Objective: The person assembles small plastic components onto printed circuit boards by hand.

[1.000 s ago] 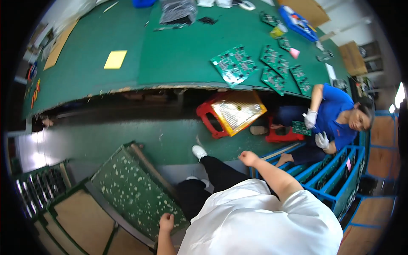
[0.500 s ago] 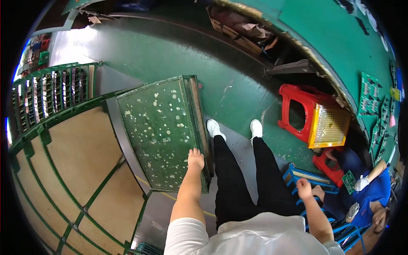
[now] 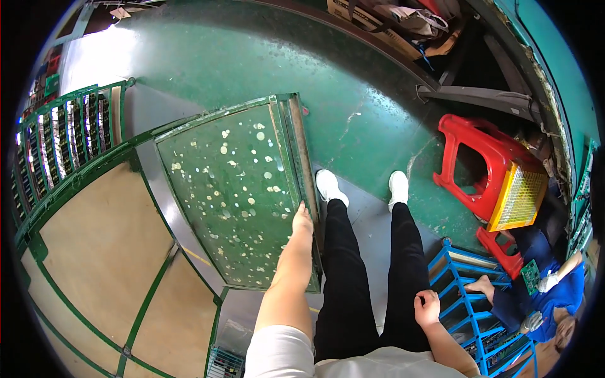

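Note:
My left hand is at the right-hand edge of a green metal cart whose flat top is dotted with pale round sticker marks. Its fingers bend over that edge, partly out of sight. In front of my right thigh hangs my right hand, loosely curled with nothing visible in it. A blue rack stands just to its right.
Left of the cart are a green frame with tan boards and a rack of circuit boards. A red plastic stool bears a yellow tray. At right sits a co-worker in blue, gloved, holding a circuit board.
My left hand has shifted from the cart's top to its edge. My right hand has swung from beside the blue rack to my thigh. The whole view has shifted.

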